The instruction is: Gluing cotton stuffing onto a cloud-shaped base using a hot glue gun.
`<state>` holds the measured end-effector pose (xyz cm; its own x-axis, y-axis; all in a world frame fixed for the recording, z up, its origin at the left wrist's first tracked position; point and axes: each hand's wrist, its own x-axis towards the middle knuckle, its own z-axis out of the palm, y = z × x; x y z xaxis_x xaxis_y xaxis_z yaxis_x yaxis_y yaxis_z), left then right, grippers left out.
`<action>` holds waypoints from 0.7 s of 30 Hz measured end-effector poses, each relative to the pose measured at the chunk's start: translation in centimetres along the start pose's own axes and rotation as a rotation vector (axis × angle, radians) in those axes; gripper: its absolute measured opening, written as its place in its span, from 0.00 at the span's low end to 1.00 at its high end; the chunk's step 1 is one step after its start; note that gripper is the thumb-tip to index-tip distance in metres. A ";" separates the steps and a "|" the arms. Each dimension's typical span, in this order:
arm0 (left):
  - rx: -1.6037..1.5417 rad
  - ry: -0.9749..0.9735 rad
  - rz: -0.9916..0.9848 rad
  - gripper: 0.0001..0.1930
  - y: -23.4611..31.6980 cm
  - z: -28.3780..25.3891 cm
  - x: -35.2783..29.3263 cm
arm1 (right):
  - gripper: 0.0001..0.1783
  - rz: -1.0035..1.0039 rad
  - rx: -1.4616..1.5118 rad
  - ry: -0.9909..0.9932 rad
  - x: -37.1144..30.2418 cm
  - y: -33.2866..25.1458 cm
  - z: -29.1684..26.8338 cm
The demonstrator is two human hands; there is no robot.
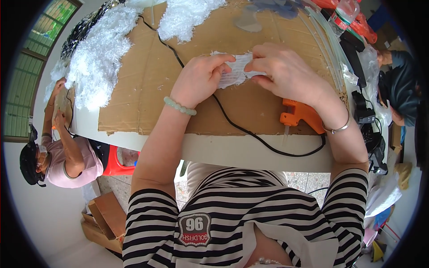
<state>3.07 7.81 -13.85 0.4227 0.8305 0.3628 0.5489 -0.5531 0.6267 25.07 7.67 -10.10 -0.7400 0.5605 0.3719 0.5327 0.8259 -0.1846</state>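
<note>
Cloth [234,78] — a small, white, ribbed bit — lies low over the brown cardboard [143,89], right between the two hands. Its left part goes by the fingers of the left hand [196,80], and its right end goes in under the right hand [288,71]. The right hand has its fingers bent in, and it seems to pinch the cloth between thumb and finger. The left hand is curled, with its fingertips over the cloth, but I cannot tell if they squeeze it or just rest there.

The work looks only part done to me. The cloth is spread out and both hands are at it, but its edges are rough and ragged, so it does not look finished. I cannot tell if there is any glue on it.

An orange glue gun [291,118] lies near the right wrist, and no hand holds it. White fluff [100,62] sits in a big, loose heap at the far left — that part looks untouched for now.
</note>
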 end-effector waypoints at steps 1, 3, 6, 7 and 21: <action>-0.005 0.002 -0.003 0.11 -0.2 -0.1 0.0 | 0.11 -0.070 0.022 -0.011 0.6 -0.7 0.2; -0.034 0.028 0.023 0.12 -0.4 -0.1 0.0 | 0.08 -0.123 -0.008 -0.005 1.2 -1.0 1.8; 0.000 0.040 0.021 0.12 -0.7 0.1 0.1 | 0.06 -0.099 -0.164 -0.119 1.7 -0.7 3.2; -0.005 0.046 0.022 0.12 -0.7 0.2 0.2 | 0.05 -0.079 -0.167 -0.121 1.8 -0.3 3.5; -0.103 -0.028 -0.025 0.12 -1.7 -0.3 0.2 | 0.04 0.036 -0.115 -0.093 2.4 -0.4 3.9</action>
<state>2.06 8.90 -14.64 0.4309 0.8409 0.3275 0.4832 -0.5215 0.7032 21.47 8.94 -12.65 -0.7512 0.5977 0.2803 0.5996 0.7953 -0.0889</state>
